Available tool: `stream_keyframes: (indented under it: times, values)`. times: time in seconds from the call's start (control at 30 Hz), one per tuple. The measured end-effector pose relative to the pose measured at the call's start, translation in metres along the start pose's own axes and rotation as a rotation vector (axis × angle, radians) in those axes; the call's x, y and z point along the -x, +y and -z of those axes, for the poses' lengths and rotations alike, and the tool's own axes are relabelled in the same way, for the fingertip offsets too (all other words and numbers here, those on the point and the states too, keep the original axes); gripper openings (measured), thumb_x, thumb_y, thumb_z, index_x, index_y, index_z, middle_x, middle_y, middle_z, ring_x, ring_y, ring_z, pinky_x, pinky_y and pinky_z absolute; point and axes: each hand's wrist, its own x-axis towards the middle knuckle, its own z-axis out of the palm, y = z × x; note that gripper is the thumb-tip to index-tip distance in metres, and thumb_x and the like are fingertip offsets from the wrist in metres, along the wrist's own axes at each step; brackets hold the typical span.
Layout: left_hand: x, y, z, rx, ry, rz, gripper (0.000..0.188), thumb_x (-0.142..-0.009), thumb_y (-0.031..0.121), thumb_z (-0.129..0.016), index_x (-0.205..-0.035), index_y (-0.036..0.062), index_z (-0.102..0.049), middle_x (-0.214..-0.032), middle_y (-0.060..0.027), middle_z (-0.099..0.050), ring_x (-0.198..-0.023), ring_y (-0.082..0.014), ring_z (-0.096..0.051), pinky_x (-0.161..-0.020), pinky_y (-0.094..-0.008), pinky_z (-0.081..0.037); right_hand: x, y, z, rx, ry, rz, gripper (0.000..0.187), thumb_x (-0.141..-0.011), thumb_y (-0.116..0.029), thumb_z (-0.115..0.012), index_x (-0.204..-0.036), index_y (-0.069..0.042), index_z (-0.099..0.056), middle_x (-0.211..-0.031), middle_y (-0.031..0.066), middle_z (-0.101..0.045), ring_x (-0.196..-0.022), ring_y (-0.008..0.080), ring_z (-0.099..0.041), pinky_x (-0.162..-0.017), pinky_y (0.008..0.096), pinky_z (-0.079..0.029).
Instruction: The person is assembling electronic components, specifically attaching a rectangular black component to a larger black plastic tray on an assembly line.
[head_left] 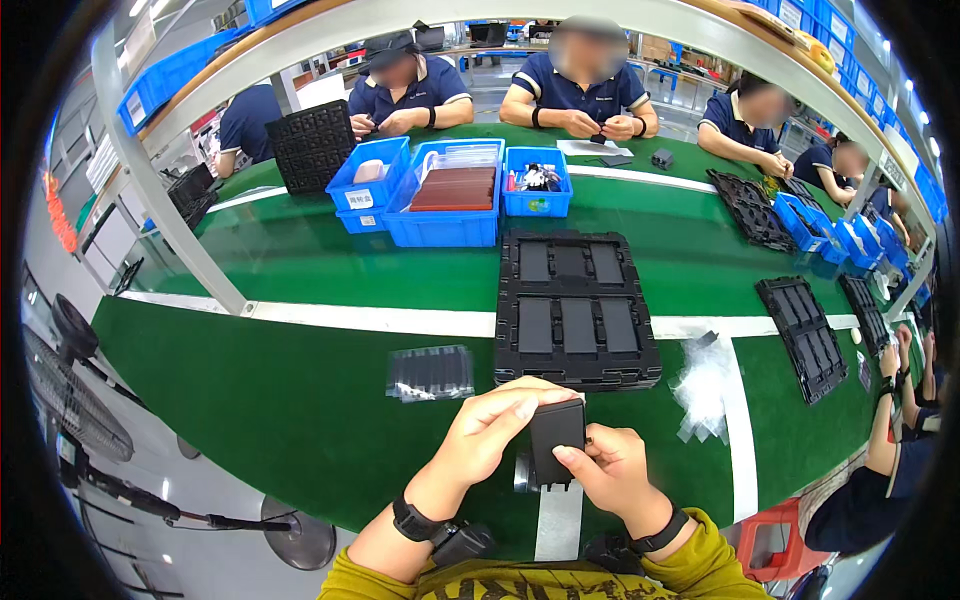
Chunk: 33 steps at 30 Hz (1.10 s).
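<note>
Both my hands grip a flat black rectangular case [557, 437], held upright in front of me above the green table. My left hand [487, 428] lies along its left side and top edge, fingers bent over the top. On the right side, my right hand [613, 470] pinches it, the thumb pressed on the lower front face. Just beyond stands a stack of black moulded trays [577, 310], whose top tray holds several dark flat rectangular pieces. A sheet of dark strips in transparent film [430, 373] lies left of the trays. What is behind the case is hidden.
Right of the trays lies a heap of transparent film pieces [703, 390]. Blue bins [445, 225] stand farther back, and a slanted metal post [165, 170] rises at left. More black trays [803, 338] lie at right. Several people work across the table. A fan [75, 395] stands at left.
</note>
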Motion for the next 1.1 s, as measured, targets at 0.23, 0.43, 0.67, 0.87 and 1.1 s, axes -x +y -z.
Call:
stream_keyframes:
  times: [0.23, 0.43, 0.67, 0.87, 1.1]
  values:
    - [-0.008, 0.007, 0.01, -0.194, -0.205, -0.173, 0.035, -0.093, 0.018, -0.038, -0.11, -0.0039, -0.059, -0.111, -0.015, -0.06, -0.11, -0.029, -0.05, -0.098, -0.0396, -0.034, -0.001, -0.006, 0.005, 0.018, -0.102, 0.037, 0.029, -0.078, -0.01, -0.067, -0.058, -0.004, -0.047, -0.047, 0.007, -0.052, -0.039, 0.0122, -0.049, -0.039, 0.0249, -0.034]
    - [-0.007, 0.012, 0.001, -0.207, -0.153, -0.161, 0.044, -0.093, 0.028, -0.037, -0.102, -0.0067, -0.062, -0.103, -0.0195, -0.062, -0.102, -0.0329, -0.054, -0.093, -0.0427, -0.039, -0.001, -0.013, 0.005, 0.022, -0.097, 0.082, 0.024, -0.078, -0.01, -0.067, -0.06, -0.004, -0.052, -0.049, 0.0077, -0.053, -0.04, 0.015, -0.053, -0.04, 0.025, -0.036]
    - [-0.005, 0.006, 0.002, -0.017, -0.15, -0.027, 0.048, -0.093, 0.031, -0.036, -0.117, -0.0066, -0.053, -0.114, -0.0219, -0.056, -0.112, -0.0297, -0.048, -0.098, -0.04, -0.034, 0.002, -0.007, 0.001, 0.027, -0.025, 0.031, 0.022, -0.078, -0.01, -0.067, -0.062, -0.002, -0.054, -0.048, 0.0064, -0.053, -0.041, 0.0104, -0.051, -0.04, 0.0241, -0.036]
    - [0.0, 0.013, 0.003, -0.242, 0.033, -0.036, 0.069, -0.072, 0.0, -0.071, -0.133, 0.0054, -0.04, -0.074, 0.0036, -0.051, -0.076, -0.0051, -0.052, -0.092, -0.0286, -0.037, 0.004, 0.016, 0.001, -0.058, 0.039, -0.027, 0.024, -0.079, -0.01, -0.067, -0.062, -0.001, -0.052, -0.046, 0.0024, -0.048, -0.044, 0.0033, -0.043, -0.041, 0.0222, -0.033]
    - [0.003, 0.015, -0.002, -0.23, 0.164, -0.12, 0.062, -0.071, -0.004, -0.07, -0.128, 0.0034, -0.046, -0.069, 0.0047, -0.049, -0.07, -0.0035, -0.05, -0.085, -0.0244, -0.041, -0.001, -0.004, 0.012, -0.739, -0.207, -0.172, 0.038, -0.094, -0.018, -0.043, -0.126, 0.002, -0.041, -0.118, 0.0194, -0.052, -0.104, 0.0314, -0.057, -0.09, 0.0386, -0.046]
